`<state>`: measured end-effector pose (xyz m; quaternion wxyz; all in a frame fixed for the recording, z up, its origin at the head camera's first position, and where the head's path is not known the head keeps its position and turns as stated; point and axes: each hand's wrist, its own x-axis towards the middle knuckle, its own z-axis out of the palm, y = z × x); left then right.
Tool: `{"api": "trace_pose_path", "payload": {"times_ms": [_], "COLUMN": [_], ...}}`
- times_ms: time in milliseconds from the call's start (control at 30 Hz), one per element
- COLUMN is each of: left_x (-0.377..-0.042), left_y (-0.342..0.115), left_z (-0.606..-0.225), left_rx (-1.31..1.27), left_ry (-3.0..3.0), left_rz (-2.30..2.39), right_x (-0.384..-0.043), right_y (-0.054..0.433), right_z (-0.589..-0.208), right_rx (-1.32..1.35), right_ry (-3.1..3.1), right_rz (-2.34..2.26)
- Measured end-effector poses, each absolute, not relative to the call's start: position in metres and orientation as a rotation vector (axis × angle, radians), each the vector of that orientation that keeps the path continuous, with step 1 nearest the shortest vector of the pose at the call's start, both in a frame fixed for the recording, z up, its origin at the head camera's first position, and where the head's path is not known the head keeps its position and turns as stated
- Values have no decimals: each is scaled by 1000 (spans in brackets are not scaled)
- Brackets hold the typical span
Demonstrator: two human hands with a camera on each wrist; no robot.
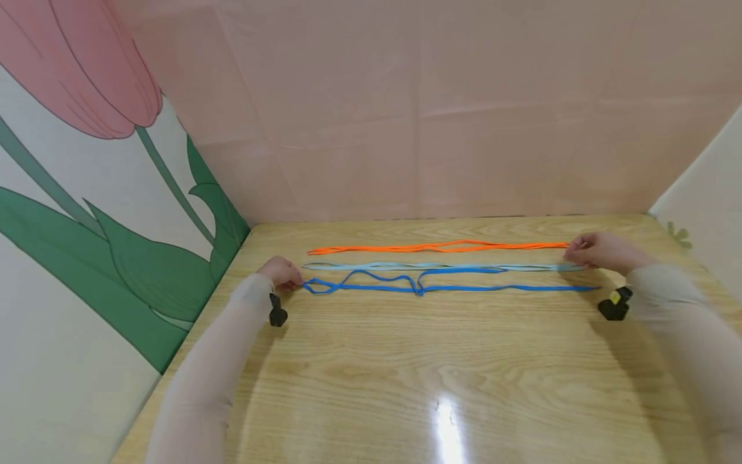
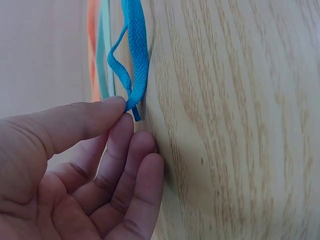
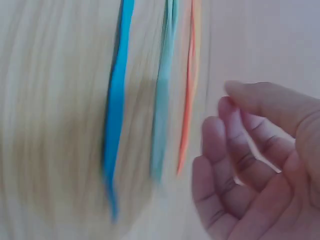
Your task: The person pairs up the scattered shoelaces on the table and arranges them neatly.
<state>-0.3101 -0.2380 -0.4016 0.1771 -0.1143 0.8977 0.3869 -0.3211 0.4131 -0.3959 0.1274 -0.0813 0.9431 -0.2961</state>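
A blue shoelace point(image 1: 464, 289) lies across the table, partly doubled back with a wavy, loose strand. At its left end my left hand point(image 1: 281, 272) pinches it between thumb and index finger; the lace's tip point(image 2: 136, 114) pokes out below the pinch. Behind it run a pale green shoelace point(image 1: 400, 266) and an orange shoelace point(image 1: 400, 248), both folded lengthwise and roughly straight. My right hand point(image 1: 603, 252) is by the right ends of these two. In the right wrist view its fingers point(image 3: 215, 137) are loosely curled, holding nothing, beside the orange lace.
The laces lie on a wood-grain table point(image 1: 371, 361). A pink wall covering point(image 1: 417, 116) rises at its back edge, and a panel with a printed tulip point(image 1: 116, 77) stands at the left. A pale panel point(image 1: 713, 193) borders the right side.
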Motion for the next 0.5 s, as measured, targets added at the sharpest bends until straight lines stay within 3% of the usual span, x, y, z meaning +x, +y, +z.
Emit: {"api": "trace_pose_path", "payload": {"times_ms": [267,500], "left_x": [-309,-309], "left_y": [-235,-233], "left_z": [-402,-402], "left_rx": [-294,-280], "left_ry": [2540,2538], "left_rz": [1094,1111], "right_x": [-324,-324], "right_y": [325,294], "right_z": [-399,-411], "right_rx": [-541,-600], "right_ry": [2822,2784], "right_rz": [-747,-595]}}
